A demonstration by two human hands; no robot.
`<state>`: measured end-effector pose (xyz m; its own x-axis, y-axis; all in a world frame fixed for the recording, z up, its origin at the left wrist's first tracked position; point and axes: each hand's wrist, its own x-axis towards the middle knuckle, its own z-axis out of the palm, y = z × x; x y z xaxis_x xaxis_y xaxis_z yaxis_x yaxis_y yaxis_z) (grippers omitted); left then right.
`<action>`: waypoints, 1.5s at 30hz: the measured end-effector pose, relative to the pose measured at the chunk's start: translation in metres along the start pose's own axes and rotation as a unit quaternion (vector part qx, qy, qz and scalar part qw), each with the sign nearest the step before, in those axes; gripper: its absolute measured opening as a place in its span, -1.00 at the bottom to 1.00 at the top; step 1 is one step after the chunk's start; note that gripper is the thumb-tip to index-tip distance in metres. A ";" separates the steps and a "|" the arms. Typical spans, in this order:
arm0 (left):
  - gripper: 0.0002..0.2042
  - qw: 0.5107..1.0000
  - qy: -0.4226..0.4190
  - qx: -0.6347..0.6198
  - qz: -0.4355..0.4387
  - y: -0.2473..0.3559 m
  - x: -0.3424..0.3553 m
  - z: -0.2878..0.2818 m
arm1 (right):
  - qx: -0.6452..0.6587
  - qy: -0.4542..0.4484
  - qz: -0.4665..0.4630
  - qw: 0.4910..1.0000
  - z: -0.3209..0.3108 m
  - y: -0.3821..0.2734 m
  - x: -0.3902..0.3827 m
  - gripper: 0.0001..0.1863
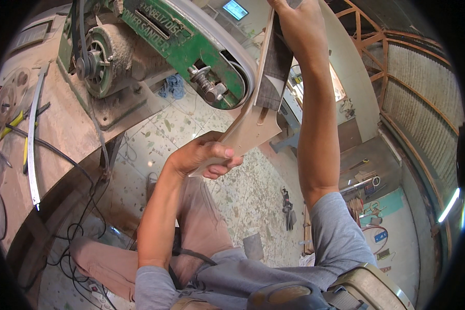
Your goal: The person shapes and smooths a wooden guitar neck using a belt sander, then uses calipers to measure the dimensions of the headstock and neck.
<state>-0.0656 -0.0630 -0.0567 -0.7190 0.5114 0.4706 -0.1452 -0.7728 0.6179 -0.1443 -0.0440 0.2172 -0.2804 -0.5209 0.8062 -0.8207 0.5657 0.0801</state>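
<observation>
My left hand [206, 157] grips the lower end of a pale, shaped board [251, 133], fingers curled round it. My right hand [299, 28], high in view, holds the upper end, where a long dark layer or strip [271, 67] lies along the piece; I cannot tell if it is separate. The board stands tilted beside the rounded end of a green belt sander [170, 51], its edge at or very near the belt [240, 70]. The sander's dusty motor [113, 62] is to the left.
On the dusty bench [62, 119] at left lie a metal ruler [35, 144], yellow-handled tools [8, 129] and cables. Loose cords [77, 227] trail over the speckled floor [243, 196] by my legs. A blue rag [173, 88] lies beneath the sander; tools and a shelf line the right side.
</observation>
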 end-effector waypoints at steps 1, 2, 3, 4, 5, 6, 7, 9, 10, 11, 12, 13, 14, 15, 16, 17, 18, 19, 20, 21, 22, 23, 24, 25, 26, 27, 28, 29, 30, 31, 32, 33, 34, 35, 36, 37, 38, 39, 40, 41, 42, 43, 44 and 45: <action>-0.51 1.000 -0.006 0.000 -0.002 0.001 0.001 -0.001 | -0.009 0.003 0.003 1.000 0.001 -0.001 0.000 -0.36; -0.51 1.000 -0.012 -0.001 -0.005 0.001 0.002 -0.002 | -0.017 0.007 0.007 1.000 0.001 -0.003 0.000 -0.36; -0.51 1.000 -0.018 -0.002 -0.008 0.001 0.002 -0.004 | -0.025 0.009 0.010 1.000 0.002 -0.006 0.000 -0.37; -0.54 1.000 -0.025 -0.008 -0.008 0.000 0.002 -0.006 | -0.023 0.002 0.011 1.000 0.000 -0.011 -0.002 -0.37; -0.58 0.999 -0.031 -0.013 -0.008 -0.001 0.002 -0.009 | -0.020 -0.006 0.011 1.000 -0.003 -0.017 -0.005 -0.38; -0.61 0.999 -0.039 -0.019 -0.008 -0.002 0.003 -0.011 | -0.018 -0.013 0.011 1.000 -0.006 -0.021 -0.006 -0.38; -0.61 0.998 -0.051 -0.027 -0.010 -0.004 0.005 -0.013 | -0.031 -0.004 0.003 1.000 -0.005 -0.017 -0.005 -0.37; -0.60 0.996 -0.076 -0.040 -0.012 -0.007 0.010 -0.017 | -0.055 0.014 -0.016 0.998 -0.001 -0.011 0.000 -0.35; -0.59 0.995 -0.084 -0.042 -0.010 -0.007 0.012 -0.018 | -0.076 0.022 -0.016 0.997 -0.002 -0.013 -0.002 -0.33; -0.58 0.995 -0.094 -0.044 -0.008 -0.008 0.014 -0.018 | -0.096 0.030 -0.017 0.995 -0.004 -0.016 -0.008 -0.30; -0.58 0.994 -0.101 -0.045 -0.007 -0.009 0.015 -0.018 | -0.115 0.038 -0.017 0.993 -0.004 -0.021 -0.012 -0.28; -0.57 0.991 -0.120 -0.057 -0.009 -0.010 0.018 -0.021 | -0.125 0.033 0.015 0.991 -0.003 -0.021 -0.009 -0.26; -0.57 0.988 -0.139 -0.069 -0.010 -0.014 0.024 -0.027 | -0.136 0.028 0.046 0.989 -0.001 -0.018 -0.006 -0.23; -0.57 0.984 -0.156 -0.078 -0.016 -0.016 0.027 -0.031 | -0.144 0.025 0.080 0.986 0.001 -0.013 -0.002 -0.20; -0.57 0.986 -0.149 -0.081 -0.012 -0.015 0.028 -0.030 | -0.158 0.051 0.063 0.984 0.004 -0.006 -0.001 -0.27; -0.58 0.987 -0.140 -0.084 -0.007 -0.014 0.031 -0.027 | -0.171 0.076 0.046 0.981 0.011 0.005 -0.001 -0.34; -0.57 0.993 -0.102 -0.059 -0.019 -0.010 0.027 -0.023 | -0.182 0.103 0.034 0.977 0.021 0.020 -0.002 -0.40; -0.57 0.996 -0.072 -0.037 -0.035 -0.006 0.028 -0.018 | -0.256 0.102 -0.051 0.960 0.021 0.055 0.000 -0.36; -0.56 0.998 -0.016 0.010 -0.063 -0.005 0.026 -0.013 | -0.125 0.073 0.011 0.989 0.016 0.079 -0.004 -0.31; -0.54 0.994 0.042 0.059 -0.087 -0.004 0.021 -0.005 | 0.014 0.044 0.067 0.997 0.011 0.096 -0.008 -0.27; -0.54 0.979 0.165 0.112 -0.052 -0.005 0.028 0.031 | 0.142 0.017 0.120 0.982 0.003 0.116 -0.015 -0.21; -0.54 0.954 0.217 0.205 -0.039 -0.008 0.034 0.052 | 0.257 0.018 0.179 0.949 -0.009 0.126 -0.025 -0.27; -0.55 0.916 0.271 0.295 -0.024 -0.013 0.035 0.066 | 0.373 0.032 0.237 0.896 -0.016 0.133 -0.034 -0.33; -0.50 0.881 0.319 0.347 0.029 -0.030 0.034 0.069 | 0.425 0.029 0.251 0.869 -0.021 0.134 -0.046 -0.37; -0.45 0.840 0.362 0.397 0.081 -0.050 0.035 0.064 | 0.476 0.027 0.263 0.839 -0.026 0.136 -0.057 -0.40; -0.39 0.794 0.397 0.440 0.133 -0.059 0.037 0.073 | 0.499 0.043 0.290 0.815 -0.034 0.132 -0.066 -0.52; -0.37 0.790 0.422 0.419 0.148 -0.066 0.039 0.082 | 0.571 0.056 0.274 0.772 -0.039 0.137 -0.072 -0.54; -0.35 0.785 0.446 0.398 0.163 -0.071 0.039 0.094 | 0.638 0.070 0.254 0.723 -0.045 0.143 -0.078 -0.56; -0.32 0.777 0.474 0.373 0.184 -0.071 0.039 0.107 | 0.702 0.077 0.229 0.670 -0.048 0.146 -0.081 -0.57; -0.32 0.765 0.478 0.378 0.209 -0.073 0.039 0.114 | 0.727 0.072 0.217 0.648 -0.053 0.148 -0.083 -0.55; -0.31 0.747 0.480 0.402 0.223 -0.076 0.039 0.118 | 0.746 0.079 0.197 0.631 -0.059 0.150 -0.085 -0.55; -0.30 0.728 0.481 0.425 0.240 -0.079 0.040 0.122 | 0.764 0.082 0.175 0.615 -0.066 0.148 -0.086 -0.55; -0.29 0.709 0.482 0.447 0.258 -0.081 0.040 0.125 | 0.782 0.085 0.152 0.598 -0.071 0.146 -0.086 -0.54; -0.28 0.707 0.486 0.449 0.251 -0.083 0.040 0.129 | 0.781 0.082 0.139 0.603 -0.074 0.146 -0.086 -0.54; -0.27 0.705 0.491 0.448 0.247 -0.085 0.040 0.133 | 0.781 0.079 0.132 0.605 -0.077 0.142 -0.084 -0.54; -0.26 0.703 0.496 0.448 0.242 -0.086 0.039 0.136 | 0.781 0.076 0.124 0.607 -0.080 0.137 -0.082 -0.54; -0.28 0.708 0.494 0.443 0.243 -0.084 0.039 0.140 | 0.782 0.074 0.117 0.608 -0.082 0.131 -0.079 -0.54; -0.30 0.715 0.493 0.431 0.246 -0.085 0.040 0.143 | 0.799 0.067 0.111 0.588 -0.085 0.125 -0.078 -0.47; -0.31 0.721 0.492 0.419 0.249 -0.085 0.039 0.145 | 0.789 0.061 0.101 0.602 -0.086 0.120 -0.075 -0.47; -0.29 0.719 0.490 0.424 0.251 -0.085 0.039 0.143 | 0.780 0.055 0.091 0.616 -0.088 0.115 -0.072 -0.47; -0.27 0.715 0.492 0.427 0.253 -0.085 0.037 0.140 | 0.772 0.046 0.081 0.629 -0.085 0.111 -0.069 -0.47; -0.25 0.712 0.494 0.430 0.256 -0.084 0.036 0.137 | 0.772 0.038 0.078 0.630 -0.080 0.110 -0.065 -0.47; -0.26 0.704 0.501 0.438 0.249 -0.082 0.033 0.135 | 0.765 0.030 0.077 0.638 -0.076 0.106 -0.062 -0.47; -0.27 0.698 0.506 0.446 0.243 -0.079 0.032 0.134 | 0.757 0.024 0.076 0.648 -0.074 0.101 -0.059 -0.48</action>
<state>0.0142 0.0647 -0.0063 -0.7131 -0.6045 0.3549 0.4394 0.0090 0.8982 -0.1733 0.0911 0.2216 -0.4289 -0.4921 0.7576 -0.3433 -0.6869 -0.6405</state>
